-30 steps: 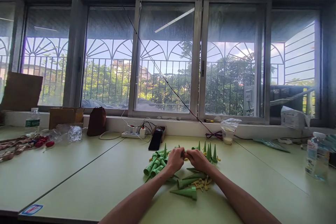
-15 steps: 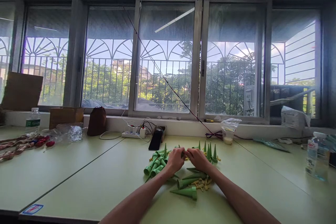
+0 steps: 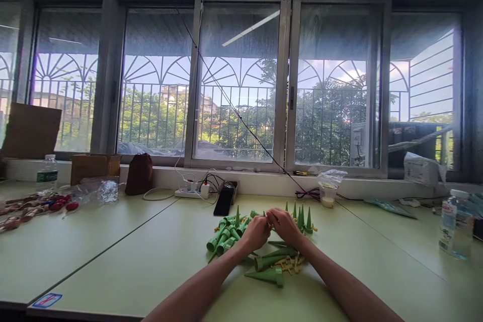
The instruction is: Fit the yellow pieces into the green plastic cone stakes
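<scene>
My left hand (image 3: 257, 232) is closed around what looks like a green plastic spike, of which only a small green bit shows at the fingertips. Against it, my right hand (image 3: 285, 225) is closed too, its fingers pinching at the same spot; whatever they grip is hidden. Left of the hands lies a heap of green plastic spikes (image 3: 225, 235). Several finished-looking cones (image 3: 302, 219) stand upright on their wide caps behind my right wrist. Nearer to me rest a loose green spike (image 3: 266, 276) and small yellow plastic valve-like pieces (image 3: 290, 264), between my forearms.
Along the back stand a black phone (image 3: 224, 201), a power strip (image 3: 188, 193), a brown pouch (image 3: 139, 174) and a plastic cup with a bag (image 3: 328, 193). A water bottle (image 3: 452, 224) is at the right. Red-tipped items (image 3: 62, 203) lie far left.
Both hands have shifted slightly; the left has moved a little right and down, and the right has risen so its fingers now overlap the left fingertips.
</scene>
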A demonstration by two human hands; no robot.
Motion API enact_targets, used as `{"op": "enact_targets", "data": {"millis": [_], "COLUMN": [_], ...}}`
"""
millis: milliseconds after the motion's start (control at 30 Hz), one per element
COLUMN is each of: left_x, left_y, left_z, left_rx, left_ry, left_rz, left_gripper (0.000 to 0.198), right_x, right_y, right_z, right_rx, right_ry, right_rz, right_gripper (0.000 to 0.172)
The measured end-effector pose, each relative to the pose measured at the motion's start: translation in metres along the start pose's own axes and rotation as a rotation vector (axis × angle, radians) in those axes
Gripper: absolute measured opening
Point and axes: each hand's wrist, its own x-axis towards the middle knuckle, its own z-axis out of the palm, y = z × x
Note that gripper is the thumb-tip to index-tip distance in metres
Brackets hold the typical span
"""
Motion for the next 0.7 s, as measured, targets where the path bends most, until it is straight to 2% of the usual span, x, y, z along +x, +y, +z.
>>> {"op": "enact_targets", "data": {"millis": [300, 433, 700], "left_x": [-0.001, -0.002, -0.002], "left_y": [-0.002, 0.001, 0.002], "left_z": [0.0, -0.001, -0.001], "left_rx": [0.014, 0.032, 0.052], "left_ry": [-0.055, -0.046, -0.051], "left_rz": [0.077, 0.096, 0.054], "left_gripper": [0.022, 0.024, 0.024], "right_x": [0.0, 0.0, 0.0], "right_y": [0.0, -0.004, -0.011], "right_z": [-0.001, -0.004, -0.006], "right_rx": [0.088, 0.094, 0.101], "right_ry": [0.03, 0.049, 0.052], "right_rz": [-0.005, -0.011, -0.059], "right_gripper": [0.03, 0.032, 0.026]}}
